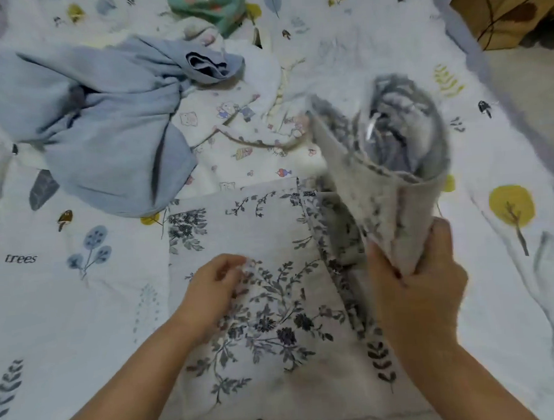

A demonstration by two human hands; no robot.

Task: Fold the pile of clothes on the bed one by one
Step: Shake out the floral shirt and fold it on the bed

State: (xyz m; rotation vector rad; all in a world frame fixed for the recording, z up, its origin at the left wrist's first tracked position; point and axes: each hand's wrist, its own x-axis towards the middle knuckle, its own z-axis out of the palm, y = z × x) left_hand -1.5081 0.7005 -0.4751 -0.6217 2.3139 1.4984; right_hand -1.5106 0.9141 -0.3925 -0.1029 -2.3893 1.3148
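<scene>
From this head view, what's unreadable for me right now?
- Lifted part of the floral garment: motion-blurred; its shape is unclear.
- Right hand: fingertips buried in the fabric it grips.
- Green cloth: cut off by the top edge.
- Cartoon-print garment: partly under the blue garment.

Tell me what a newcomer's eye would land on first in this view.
The right hand grips a lifted, motion-blurred flap of the floral garment, centre-right, while the left hand pinches its flat part on the bed. At upper left lies a crumpled blue garment, still unfolded.
</scene>
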